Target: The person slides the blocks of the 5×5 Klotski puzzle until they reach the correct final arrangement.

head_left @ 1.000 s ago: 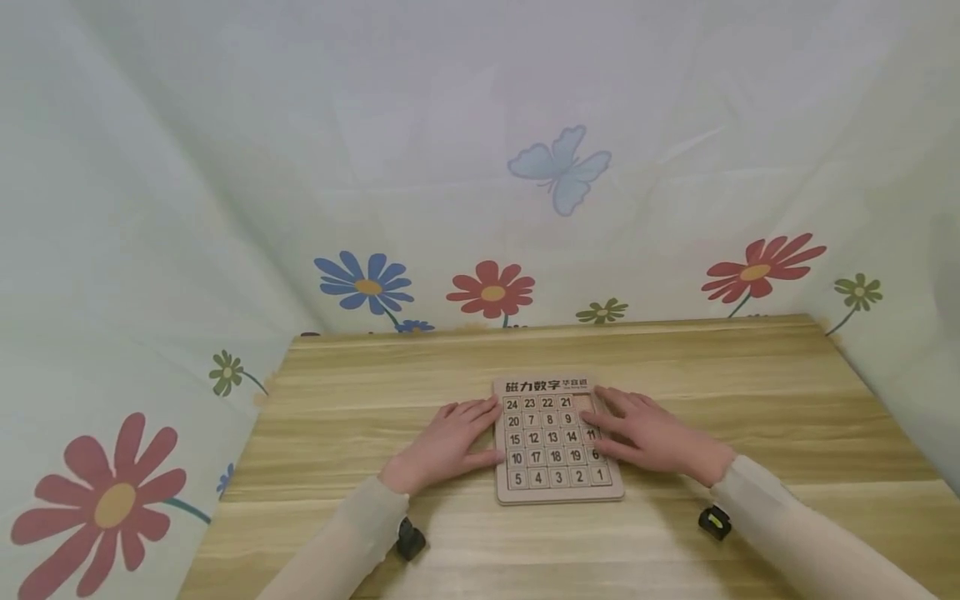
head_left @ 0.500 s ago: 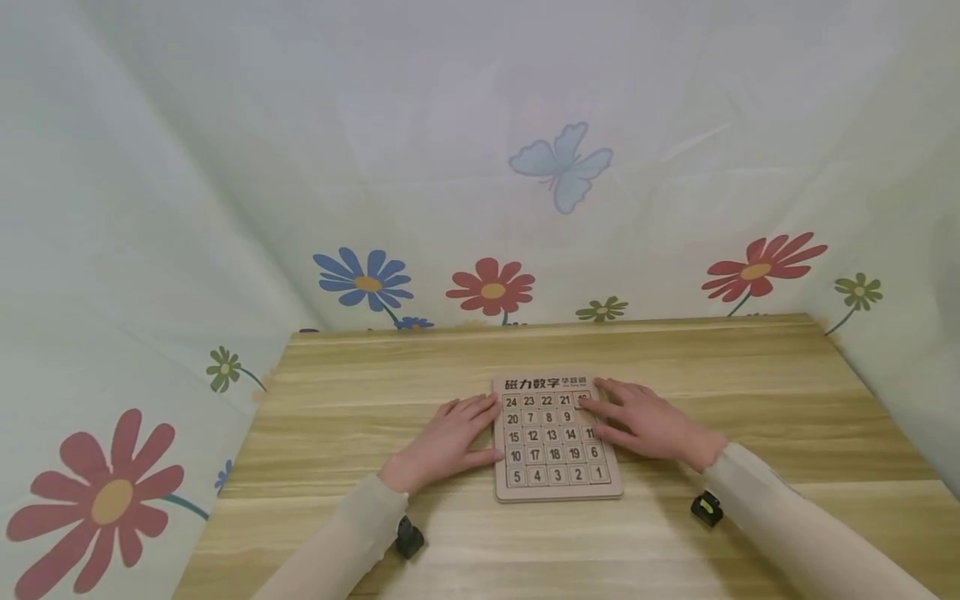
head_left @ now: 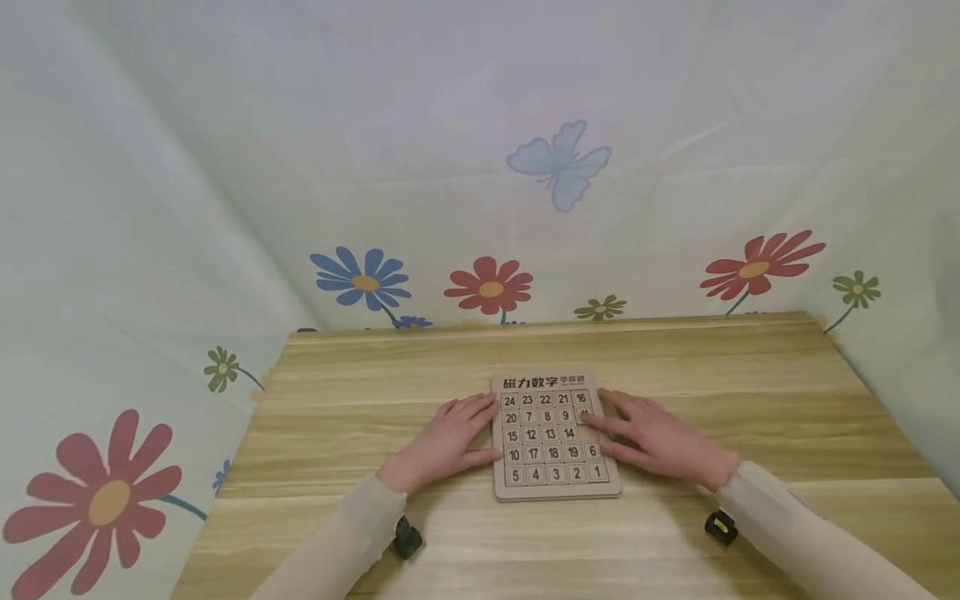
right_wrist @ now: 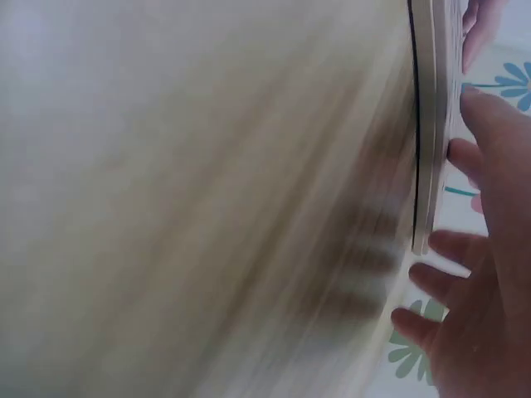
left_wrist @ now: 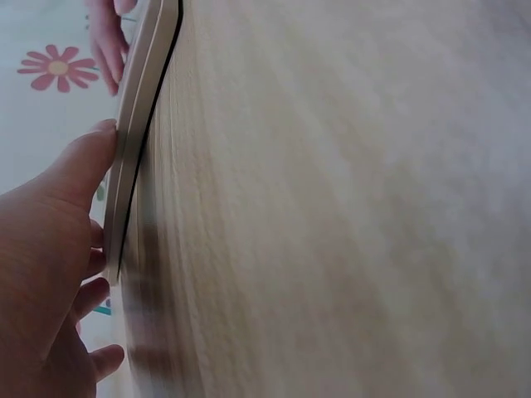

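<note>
A magnetic number sliding puzzle point(head_left: 557, 492) lies flat on the table, its numbered tiles in a square grid below a printed heading. My left hand point(head_left: 442, 442) rests along its left edge, fingers extended; in the left wrist view the thumb point(left_wrist: 87, 162) touches the board's side. From the right, my right hand point(head_left: 660, 437) reaches over the board, with a fingertip on tile 11 and partly covering it. Tile 16 point(head_left: 581, 398) sits in the top right corner. A vacant slot shows below tile 11, above tile 6 point(head_left: 592, 451). In the right wrist view, the fingers point(right_wrist: 452, 245) are spread beside the board.
The wood-grain table point(head_left: 360, 367) stretches round the puzzle on all sides. Behind it hangs a pale cloth point(head_left: 420, 150) printed with flowers and a butterfly. A small black device is strapped at each wrist.
Tile 16 came into the top right corner, then tile 11 moved up one place under my right finger, leaving the slot below it vacant. My left hand stayed put.
</note>
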### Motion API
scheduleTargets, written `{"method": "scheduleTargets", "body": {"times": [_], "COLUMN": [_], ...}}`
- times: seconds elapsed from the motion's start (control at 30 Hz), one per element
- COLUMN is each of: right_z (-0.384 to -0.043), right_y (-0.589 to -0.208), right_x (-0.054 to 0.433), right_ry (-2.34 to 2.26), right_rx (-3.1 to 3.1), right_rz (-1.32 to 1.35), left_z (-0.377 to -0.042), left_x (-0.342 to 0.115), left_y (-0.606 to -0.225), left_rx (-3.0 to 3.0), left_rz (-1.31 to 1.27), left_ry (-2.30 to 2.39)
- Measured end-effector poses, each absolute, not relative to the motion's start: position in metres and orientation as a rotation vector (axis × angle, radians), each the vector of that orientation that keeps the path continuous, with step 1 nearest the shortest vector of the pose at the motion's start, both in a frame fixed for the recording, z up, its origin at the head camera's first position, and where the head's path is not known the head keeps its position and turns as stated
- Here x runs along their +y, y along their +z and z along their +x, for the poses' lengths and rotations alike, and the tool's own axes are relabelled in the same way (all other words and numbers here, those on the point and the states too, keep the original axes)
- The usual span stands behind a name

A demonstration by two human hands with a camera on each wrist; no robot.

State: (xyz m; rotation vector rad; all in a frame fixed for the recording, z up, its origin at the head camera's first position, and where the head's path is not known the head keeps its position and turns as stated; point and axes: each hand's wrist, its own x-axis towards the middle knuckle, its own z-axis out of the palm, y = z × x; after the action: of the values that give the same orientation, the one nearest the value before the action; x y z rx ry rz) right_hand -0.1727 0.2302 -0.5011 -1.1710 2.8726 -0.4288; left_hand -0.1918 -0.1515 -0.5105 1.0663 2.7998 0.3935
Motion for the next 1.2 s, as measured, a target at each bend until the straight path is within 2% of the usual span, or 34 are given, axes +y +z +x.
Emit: {"method": "scheduleTargets", "body": {"times": [0.17, 0.47, 0.77, 0.87, 1.1, 1.2], "right_z": [-0.172, -0.146, -0.15, -0.148, -0.131, -0.126], "right_y": [-0.5, -0.498, -0.504, -0.502, -0.502, -0.504], "right_x": [0.227, 0.238, 0.238, 0.237, 0.241, 0.242], "right_ry": [-0.394, -0.348, -0.379, -0.326, -0.304, -0.329], "right_rx": [2.873, 2.845, 2.868, 2.858, 2.851, 2.852], "right_rz": [-1.134, -1.463, -1.184, -1.167, -1.576, -1.623], "left_z": [-0.191, -0.191, -0.193, -0.193, -0.193, -0.192], "left_x": [-0.152, -0.152, -0.153, -0.153, -0.152, -0.152], "left_y": [-0.509, -0.509, -0.511, -0.511, -0.511, -0.511], "left_rx": [2.796, 2.8, 2.805, 2.806, 2.814, 2.809], "left_rz": [1.068, 1.077, 1.092, 1.091, 1.085, 1.082], "left_ry": [0.397, 0.382, 0.394, 0.4, 0.406, 0.419]}}
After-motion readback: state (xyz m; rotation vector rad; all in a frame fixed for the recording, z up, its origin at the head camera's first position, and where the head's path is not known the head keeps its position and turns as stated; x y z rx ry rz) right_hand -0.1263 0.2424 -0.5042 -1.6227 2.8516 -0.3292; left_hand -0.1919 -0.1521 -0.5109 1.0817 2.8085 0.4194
